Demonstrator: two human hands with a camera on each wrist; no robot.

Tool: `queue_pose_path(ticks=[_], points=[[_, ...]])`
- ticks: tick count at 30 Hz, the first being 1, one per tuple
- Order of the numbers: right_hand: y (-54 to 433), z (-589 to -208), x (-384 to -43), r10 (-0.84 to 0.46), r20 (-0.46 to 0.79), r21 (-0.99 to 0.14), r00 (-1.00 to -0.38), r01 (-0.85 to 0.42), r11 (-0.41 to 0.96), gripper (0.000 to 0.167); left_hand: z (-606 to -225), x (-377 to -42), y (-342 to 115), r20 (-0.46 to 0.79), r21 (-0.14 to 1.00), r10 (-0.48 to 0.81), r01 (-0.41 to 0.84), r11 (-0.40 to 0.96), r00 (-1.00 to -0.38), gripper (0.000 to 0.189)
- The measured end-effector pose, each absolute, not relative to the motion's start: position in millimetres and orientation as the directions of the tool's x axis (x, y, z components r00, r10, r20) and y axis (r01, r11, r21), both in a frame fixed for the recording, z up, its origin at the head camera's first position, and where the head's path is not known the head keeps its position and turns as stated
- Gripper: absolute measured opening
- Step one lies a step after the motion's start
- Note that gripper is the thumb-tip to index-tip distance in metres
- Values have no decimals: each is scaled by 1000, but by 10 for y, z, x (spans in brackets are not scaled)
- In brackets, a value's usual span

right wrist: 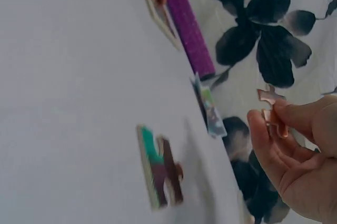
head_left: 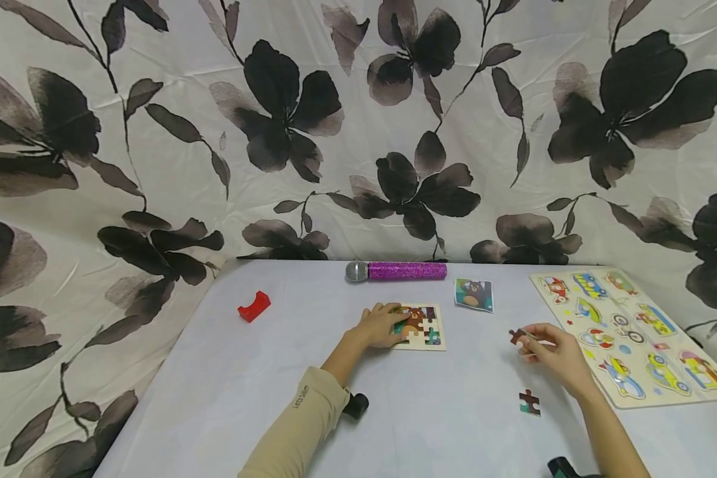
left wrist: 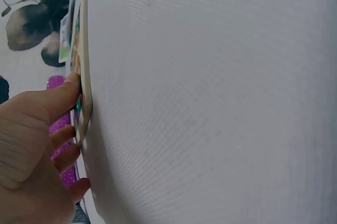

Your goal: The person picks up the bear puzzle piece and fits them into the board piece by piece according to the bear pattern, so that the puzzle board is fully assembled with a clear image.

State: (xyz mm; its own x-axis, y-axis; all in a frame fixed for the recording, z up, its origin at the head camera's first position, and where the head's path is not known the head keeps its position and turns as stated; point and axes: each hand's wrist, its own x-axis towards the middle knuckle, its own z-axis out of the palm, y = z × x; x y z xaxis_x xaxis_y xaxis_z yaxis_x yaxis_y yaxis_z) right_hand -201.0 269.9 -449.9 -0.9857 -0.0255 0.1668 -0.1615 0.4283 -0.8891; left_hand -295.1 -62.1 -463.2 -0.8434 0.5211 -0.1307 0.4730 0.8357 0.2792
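Note:
My left hand [head_left: 379, 326] rests on the left side of a small bear jigsaw puzzle board [head_left: 427, 346], one digit lying over its picture. In the left wrist view, the thumb touches the board [left wrist: 87, 50] and the other fingers lie beside it, loosely bent. To the right, above the table, my right hand [head_left: 552, 352] pinches a brown puzzle piece [head_left: 516, 336] between thumb and fingertips; fingers partly cover the piece [right wrist: 270, 97]. Below that hand, a loose brown and green puzzle piece [head_left: 529, 402] lies on the table.
A purple glitter microphone [head_left: 406, 271] lies at the table's back edge, with a bear picture card [head_left: 474, 295] to its right. A large vehicle puzzle board [head_left: 624, 396] occupies the right side. A red curved block [head_left: 254, 307] sits at the left. Floral cloth hangs behind.

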Motion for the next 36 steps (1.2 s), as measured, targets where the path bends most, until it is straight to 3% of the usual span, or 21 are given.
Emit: queue_pose_path(ticks=[4, 7, 18, 36], points=[[2484, -4407, -2220, -2, 163, -961, -987, -159, 225, 37, -4626, -2944, -617, -129, 281, 518, 470, 837, -846, 52], [2351, -4345, -2352, -5, 156, -975, -988, -155, 157, 41, -4623, -2936, -616, -129, 280, 520, 472, 836, -844, 52], [1990, -4257, -2660, -60, 159, -979, -986, -165, 117, 50, -4617, -2930, -621, -130, 282, 522, 473, 835, -843, 52], [1735, -4272, -2767, -64, 204, -978, -977, -207, 41, 50, -4618, -2942, -635, -122, 279, 531, 485, 829, -838, 53]])
